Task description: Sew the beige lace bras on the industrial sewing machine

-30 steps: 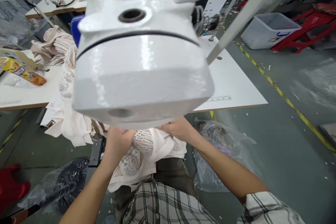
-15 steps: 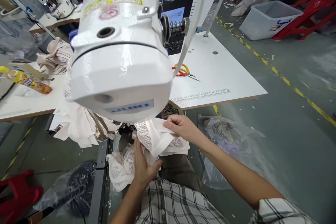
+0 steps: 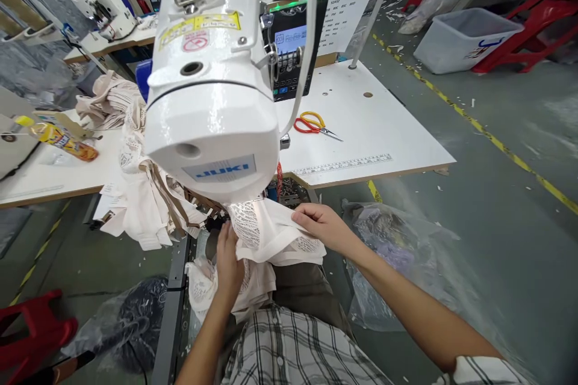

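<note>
A white lace bra (image 3: 266, 231) lies under the head of the white JUKI sewing machine (image 3: 212, 132), its upper edge hidden by the head. My right hand (image 3: 318, 227) pinches the bra's right part between thumb and fingers, drawing the band out sideways. At the bra's left edge is my left hand (image 3: 229, 267), fingers pointing up toward the machine; its thumb is hidden by the cloth, and the hand appears closed on that edge. More white lace bras (image 3: 201, 283) hang below, beside my lap.
Red-and-yellow-handled scissors (image 3: 311, 123) lie on the white tabletop (image 3: 383, 126), behind a printed ruler scale. A control panel (image 3: 291, 42) stands behind the machine. Left are piled bra pieces (image 3: 144, 204) and a drink bottle (image 3: 63, 141). A plastic bag (image 3: 383, 252) rests on the floor at right.
My left hand has moved up and left, its thumb going from spread apart to hidden at the bra's edge. My right hand has shifted slightly right and down. The camera view has shifted.
</note>
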Demonstrator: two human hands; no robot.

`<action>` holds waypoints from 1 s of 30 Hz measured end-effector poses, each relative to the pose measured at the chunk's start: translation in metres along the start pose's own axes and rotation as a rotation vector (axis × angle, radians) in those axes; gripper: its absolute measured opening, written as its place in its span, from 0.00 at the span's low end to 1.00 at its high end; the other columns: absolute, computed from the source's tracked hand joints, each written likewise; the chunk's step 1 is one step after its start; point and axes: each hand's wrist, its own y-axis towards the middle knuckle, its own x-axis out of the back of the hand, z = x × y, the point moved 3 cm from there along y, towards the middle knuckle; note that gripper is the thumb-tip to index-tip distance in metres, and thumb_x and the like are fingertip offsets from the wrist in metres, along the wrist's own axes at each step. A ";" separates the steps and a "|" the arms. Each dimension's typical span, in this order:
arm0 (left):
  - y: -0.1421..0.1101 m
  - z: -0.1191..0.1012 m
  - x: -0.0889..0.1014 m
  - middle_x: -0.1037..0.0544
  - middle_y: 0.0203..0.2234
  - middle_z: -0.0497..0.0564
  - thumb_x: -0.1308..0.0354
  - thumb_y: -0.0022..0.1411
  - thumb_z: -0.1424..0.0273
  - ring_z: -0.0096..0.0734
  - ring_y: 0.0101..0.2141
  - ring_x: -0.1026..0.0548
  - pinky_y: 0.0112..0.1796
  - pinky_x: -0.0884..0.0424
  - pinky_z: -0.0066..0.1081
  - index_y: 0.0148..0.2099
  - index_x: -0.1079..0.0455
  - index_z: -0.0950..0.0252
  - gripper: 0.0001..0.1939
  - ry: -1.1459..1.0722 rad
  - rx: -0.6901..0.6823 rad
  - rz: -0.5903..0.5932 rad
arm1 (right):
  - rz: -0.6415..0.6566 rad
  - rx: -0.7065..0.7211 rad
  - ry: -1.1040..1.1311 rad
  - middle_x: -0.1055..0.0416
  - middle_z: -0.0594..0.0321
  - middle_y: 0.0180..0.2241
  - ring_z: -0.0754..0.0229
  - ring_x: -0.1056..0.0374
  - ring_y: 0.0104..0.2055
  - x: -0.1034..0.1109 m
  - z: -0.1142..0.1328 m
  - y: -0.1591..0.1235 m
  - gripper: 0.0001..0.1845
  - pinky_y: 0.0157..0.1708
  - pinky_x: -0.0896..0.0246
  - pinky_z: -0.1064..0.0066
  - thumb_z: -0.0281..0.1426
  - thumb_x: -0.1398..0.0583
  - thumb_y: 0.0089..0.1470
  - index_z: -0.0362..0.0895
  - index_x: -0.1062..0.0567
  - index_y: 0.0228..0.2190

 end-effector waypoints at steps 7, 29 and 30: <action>-0.023 -0.015 0.021 0.49 0.68 0.64 0.45 0.63 0.71 0.53 0.68 0.51 0.63 0.46 0.54 0.68 0.48 0.60 0.33 0.219 -0.218 0.197 | -0.031 -0.410 -0.486 0.37 0.65 0.20 0.61 0.42 0.22 0.079 -0.063 -0.043 0.25 0.23 0.51 0.70 0.50 0.47 0.61 0.45 0.33 0.22; -0.043 -0.022 0.114 0.27 0.30 0.48 0.49 0.67 0.54 0.29 0.30 0.31 0.32 0.37 0.26 0.38 0.32 0.64 0.17 -0.324 0.533 0.184 | 0.913 0.173 -0.140 0.26 0.64 0.27 0.63 0.33 0.28 -0.168 0.004 -0.026 0.25 0.31 0.41 0.74 0.52 0.38 0.55 0.41 0.22 0.32; -0.037 -0.021 0.106 0.25 0.35 0.51 0.46 0.65 0.54 0.30 0.32 0.29 0.33 0.35 0.26 0.43 0.30 0.64 0.18 -0.466 0.571 0.231 | 0.882 0.126 -0.071 0.26 0.64 0.30 0.63 0.32 0.31 -0.150 0.015 -0.032 0.24 0.32 0.40 0.75 0.51 0.37 0.54 0.42 0.22 0.35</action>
